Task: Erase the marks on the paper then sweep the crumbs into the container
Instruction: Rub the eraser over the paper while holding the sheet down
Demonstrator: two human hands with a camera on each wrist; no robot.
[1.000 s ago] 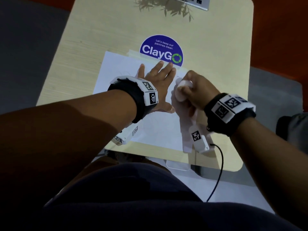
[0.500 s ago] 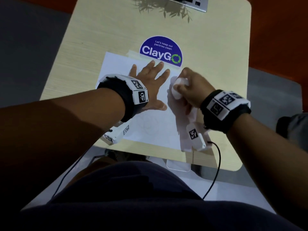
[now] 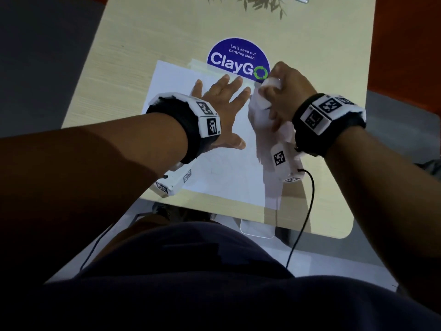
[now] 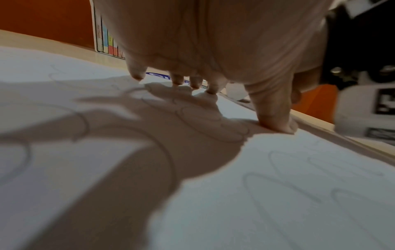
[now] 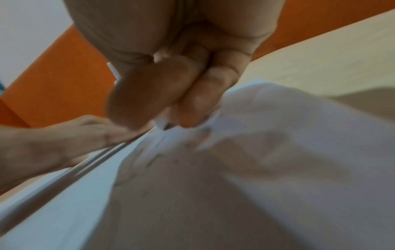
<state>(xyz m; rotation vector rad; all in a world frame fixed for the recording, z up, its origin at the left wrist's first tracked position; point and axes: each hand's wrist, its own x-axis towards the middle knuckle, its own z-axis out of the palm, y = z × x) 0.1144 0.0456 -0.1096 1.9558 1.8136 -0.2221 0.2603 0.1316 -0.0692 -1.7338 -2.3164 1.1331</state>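
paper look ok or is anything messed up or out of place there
Nothing stands out. The paper lies flat under the spread left hand, pencil marks still on it, while the right hand grips the white eraser at its far right corner.

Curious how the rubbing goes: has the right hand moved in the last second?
Yes. The right hand, gripping the eraser, has slid away from the person, up to the near edge of the ClayGo sticker.

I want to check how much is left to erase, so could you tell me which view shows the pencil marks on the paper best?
The left wrist view: looping pencil marks cross the paper plainly. The head view shows only faint traces; the right wrist view is blurred, with a few dark flecks.
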